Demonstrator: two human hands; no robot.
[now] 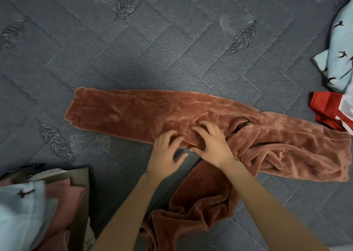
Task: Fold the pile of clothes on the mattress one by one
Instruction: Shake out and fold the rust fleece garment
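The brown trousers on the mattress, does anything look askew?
Yes. The trousers are not lined up: one leg lies flat, while the other leg trails crumpled toward the person instead of lying on it.
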